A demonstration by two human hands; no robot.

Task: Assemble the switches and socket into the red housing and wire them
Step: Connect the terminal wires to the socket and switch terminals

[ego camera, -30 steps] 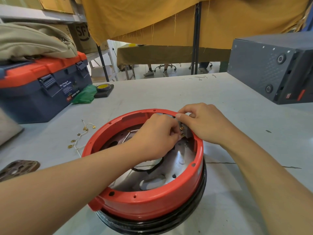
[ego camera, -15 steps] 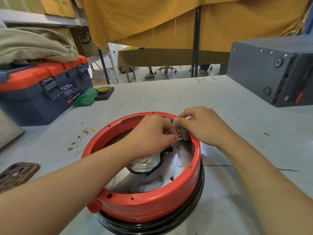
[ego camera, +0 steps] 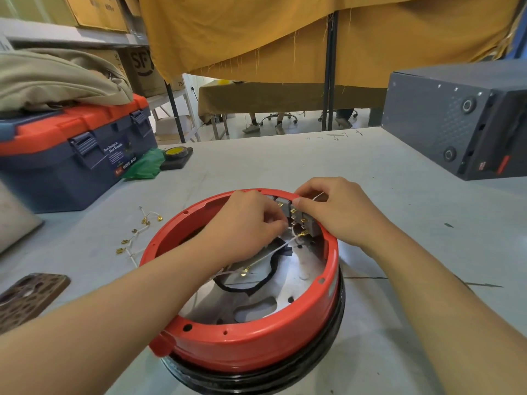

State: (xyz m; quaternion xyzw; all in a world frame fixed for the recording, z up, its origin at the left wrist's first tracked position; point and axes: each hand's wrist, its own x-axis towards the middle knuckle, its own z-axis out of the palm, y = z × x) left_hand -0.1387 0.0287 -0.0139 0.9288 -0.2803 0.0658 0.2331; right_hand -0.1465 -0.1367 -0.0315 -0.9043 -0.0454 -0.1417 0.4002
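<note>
Nearby, the blue toolbox [ego camera: 71, 163] label reads "WING BOX"; a carton [ego camera: 142, 69] "SF".

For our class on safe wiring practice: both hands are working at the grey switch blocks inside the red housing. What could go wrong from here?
1. The left hand pinches a thin white wire near the grey switch blocks; several brass terminals sit close together, so it may land on the wrong one.
2. The red housing rests unclamped on a black ring; pushing could shift it.
3. The spare wires on the table could get brushed off.
</note>
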